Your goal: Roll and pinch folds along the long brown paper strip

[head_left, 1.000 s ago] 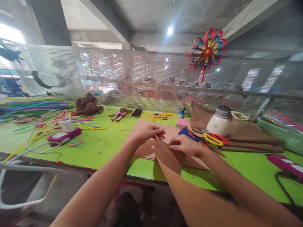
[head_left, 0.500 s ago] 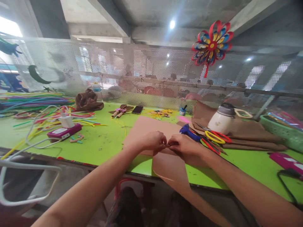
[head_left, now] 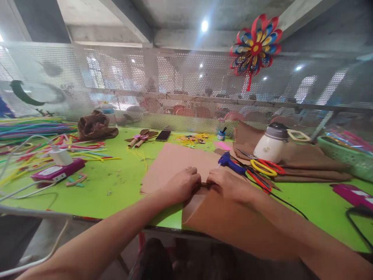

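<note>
A brown paper sheet (head_left: 171,163) lies on the green table (head_left: 116,190) in front of me, with a darker brown sheet (head_left: 233,225) hanging over the near edge. My left hand (head_left: 182,184) and my right hand (head_left: 230,184) meet at the middle, fingers curled and pinching the brown sheet's edge between them. A ring shows on my left hand. A blue glue gun (head_left: 231,163) lies just beyond my right hand.
Red and yellow scissors (head_left: 264,168), a white jug (head_left: 271,144) on folded brown cloth, a phone (head_left: 163,135), a pink power bank with charger (head_left: 56,171), coloured strips (head_left: 35,128), a green basket (head_left: 346,155), a mesh screen with a paper flower (head_left: 255,48).
My hands drew together from apart and now pinch the sheet at one spot. The darker sheet has swung from hanging down to spread along the table's near edge.
</note>
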Motion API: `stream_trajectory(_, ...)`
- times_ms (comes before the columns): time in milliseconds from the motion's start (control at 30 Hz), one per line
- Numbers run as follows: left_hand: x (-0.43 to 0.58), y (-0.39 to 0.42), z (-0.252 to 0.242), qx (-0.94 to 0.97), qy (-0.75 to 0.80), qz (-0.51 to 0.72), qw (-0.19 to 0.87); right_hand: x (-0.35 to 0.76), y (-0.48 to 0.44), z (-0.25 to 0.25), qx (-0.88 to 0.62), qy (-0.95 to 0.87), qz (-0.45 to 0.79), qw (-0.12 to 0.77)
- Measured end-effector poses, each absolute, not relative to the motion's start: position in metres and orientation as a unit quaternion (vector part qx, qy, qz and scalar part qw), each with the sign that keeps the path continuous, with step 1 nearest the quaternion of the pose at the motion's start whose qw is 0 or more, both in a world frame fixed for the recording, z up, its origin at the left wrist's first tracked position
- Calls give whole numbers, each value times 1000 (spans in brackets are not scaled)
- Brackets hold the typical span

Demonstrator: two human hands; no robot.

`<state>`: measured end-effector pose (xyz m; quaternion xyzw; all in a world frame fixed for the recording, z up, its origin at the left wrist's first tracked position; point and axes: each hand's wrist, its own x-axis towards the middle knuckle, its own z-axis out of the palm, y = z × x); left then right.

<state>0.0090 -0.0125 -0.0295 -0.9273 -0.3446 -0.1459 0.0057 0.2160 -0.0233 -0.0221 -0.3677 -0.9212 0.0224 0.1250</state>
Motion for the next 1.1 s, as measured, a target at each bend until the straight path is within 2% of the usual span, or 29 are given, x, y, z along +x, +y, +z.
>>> stream_trajectory(200,4,-9,-31,-923,-351,-156,-36,224,-19,-26,-368,-922,15,118)
stream_trajectory(567,8,-19,-35,-903,-403,-122,88,228,-33,-23,-366,-921,-15,129)
stream_trajectory(1100,4,-25,-32,-908,-388,-84,131,221,-45,-35,-356,-912,-184,85)
